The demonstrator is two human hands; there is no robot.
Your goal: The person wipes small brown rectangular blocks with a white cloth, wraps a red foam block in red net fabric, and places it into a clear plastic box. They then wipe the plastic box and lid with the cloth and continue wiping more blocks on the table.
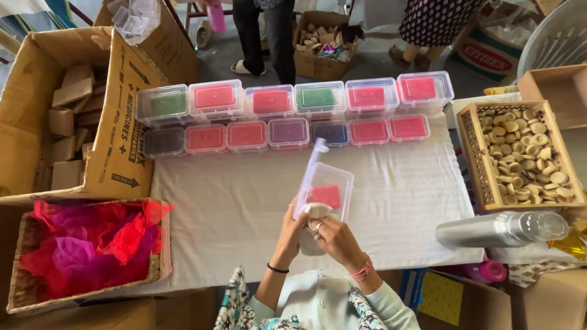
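I'm watching the packing step: both hands, left hand [292,227] and right hand [333,239], are pinching a pale round piece [313,214] at the open clear box [325,190] on the table [391,201]. Next, I judge, calls for careful seating inside.

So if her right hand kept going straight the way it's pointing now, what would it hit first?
The right hand points up and left, at the pale round piece both hands hold. Just beyond sits the open clear plastic box with a pink pad inside, though depth is hard to judge.
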